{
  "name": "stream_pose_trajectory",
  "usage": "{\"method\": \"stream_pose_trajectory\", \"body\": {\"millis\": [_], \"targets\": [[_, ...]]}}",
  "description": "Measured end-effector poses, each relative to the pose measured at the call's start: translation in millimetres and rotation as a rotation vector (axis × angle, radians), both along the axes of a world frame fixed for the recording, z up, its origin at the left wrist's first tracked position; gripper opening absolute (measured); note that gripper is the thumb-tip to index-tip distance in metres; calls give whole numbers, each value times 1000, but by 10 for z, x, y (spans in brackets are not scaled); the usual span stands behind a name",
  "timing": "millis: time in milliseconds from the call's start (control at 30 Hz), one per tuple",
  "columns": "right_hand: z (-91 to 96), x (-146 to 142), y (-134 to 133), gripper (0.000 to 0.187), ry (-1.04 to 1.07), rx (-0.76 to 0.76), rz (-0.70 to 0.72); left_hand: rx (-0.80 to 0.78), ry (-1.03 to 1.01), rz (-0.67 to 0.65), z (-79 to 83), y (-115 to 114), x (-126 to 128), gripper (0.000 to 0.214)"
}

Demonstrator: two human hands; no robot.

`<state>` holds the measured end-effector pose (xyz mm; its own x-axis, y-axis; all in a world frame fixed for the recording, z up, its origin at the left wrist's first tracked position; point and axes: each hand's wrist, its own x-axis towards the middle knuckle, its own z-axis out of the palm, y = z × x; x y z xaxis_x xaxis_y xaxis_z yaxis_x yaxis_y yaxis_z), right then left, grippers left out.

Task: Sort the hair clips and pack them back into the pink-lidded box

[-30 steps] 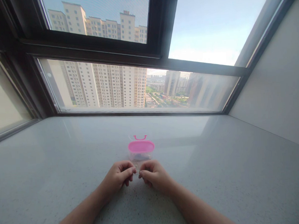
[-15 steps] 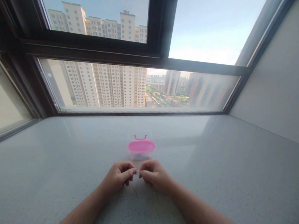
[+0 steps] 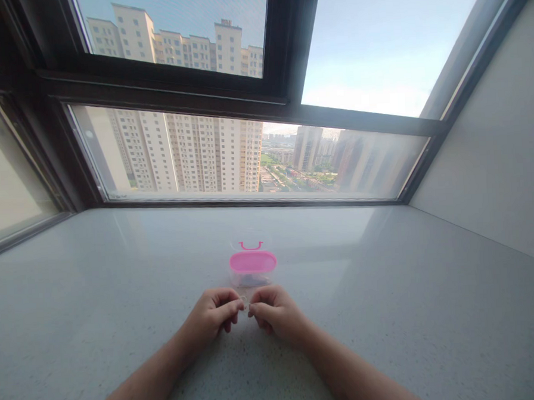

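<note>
My left hand (image 3: 218, 310) and my right hand (image 3: 275, 311) almost meet above the counter, thumbs and fingertips pinched. Between the fingertips shows a small, thin, pale loop (image 3: 244, 302), too small for me to name its kind. The left fingertips hold one side of it and the right fingertips are at the other. Just beyond the hands stands a clear plastic container (image 3: 254, 279) with a pink oval rim (image 3: 253, 262) and something dark inside. Behind it lies its clear lid with a pink handle (image 3: 251, 246).
The hands are over a pale speckled counter (image 3: 119, 291). A dark-framed window (image 3: 244, 102) closes it off at the back and left. On the right rises a white wall (image 3: 492, 152).
</note>
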<state>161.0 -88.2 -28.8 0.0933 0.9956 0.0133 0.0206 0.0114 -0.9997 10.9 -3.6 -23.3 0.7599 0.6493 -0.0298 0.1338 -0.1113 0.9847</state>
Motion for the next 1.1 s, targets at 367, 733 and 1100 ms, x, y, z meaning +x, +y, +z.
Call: {"method": "stream_pose_trajectory", "body": {"millis": [367, 733, 1100], "targets": [[-3, 44, 16, 15, 165, 29, 19, -75, -68, -9, -40, 31, -8, 21], [76, 95, -55, 7, 639, -6, 302, -103, -154, -41, -43, -12, -24, 25], [58, 84, -31, 7, 595, -1, 233, -64, -135, -11, -25, -19, -23, 24]]}}
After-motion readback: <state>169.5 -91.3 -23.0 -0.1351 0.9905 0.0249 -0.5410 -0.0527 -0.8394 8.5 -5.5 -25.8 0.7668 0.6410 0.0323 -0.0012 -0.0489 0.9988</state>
